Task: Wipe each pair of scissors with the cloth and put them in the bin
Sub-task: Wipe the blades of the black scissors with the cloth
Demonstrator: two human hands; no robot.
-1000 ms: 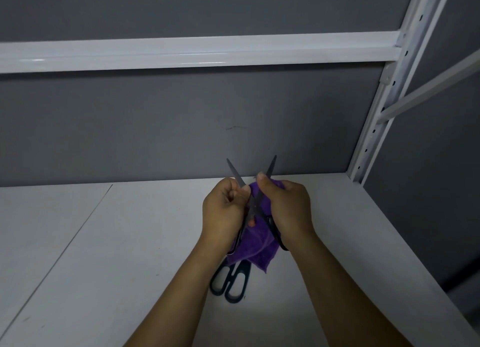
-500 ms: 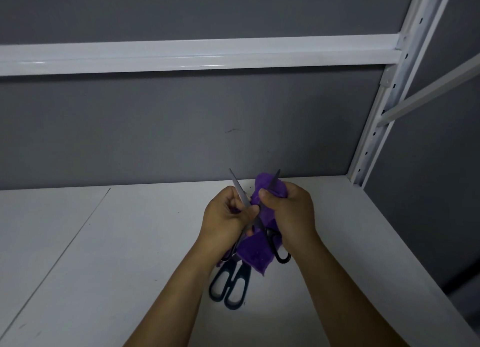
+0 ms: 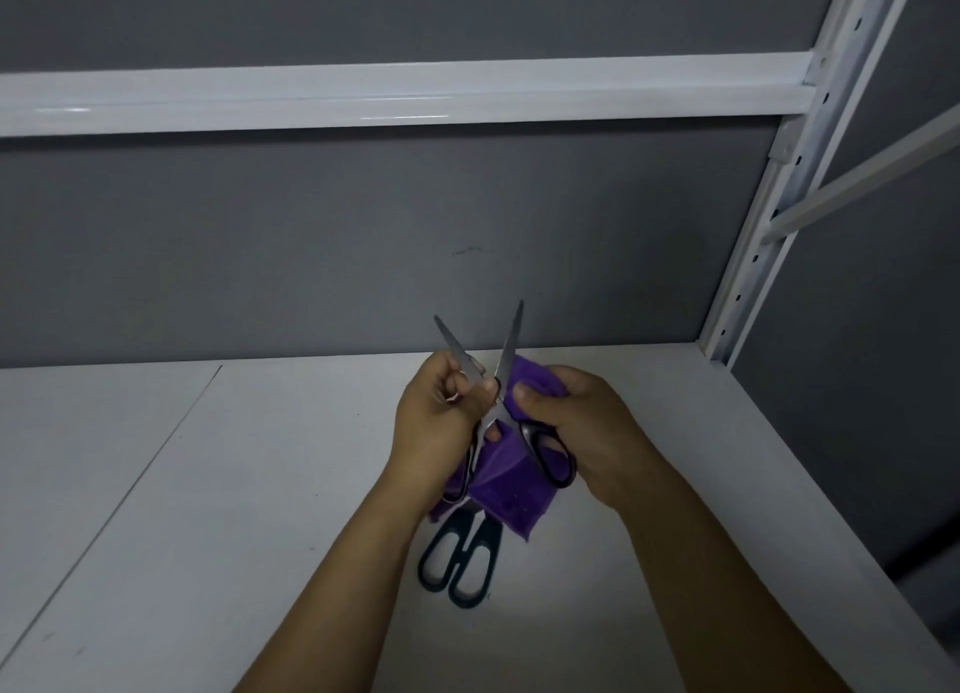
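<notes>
A white shelf board (image 3: 270, 510) fills the lower part of the view, with a thin seam (image 3: 130, 490) running across its left side. Behind it stands a flat grey back wall (image 3: 260, 256) bearing a small dark scuff (image 3: 467, 251). A glossy white crossbeam (image 3: 363, 95) spans the wall and meets a white perforated upright (image 3: 774, 214) at the right, from which a pale brace (image 3: 872, 173) slants away; the light is dim.
</notes>
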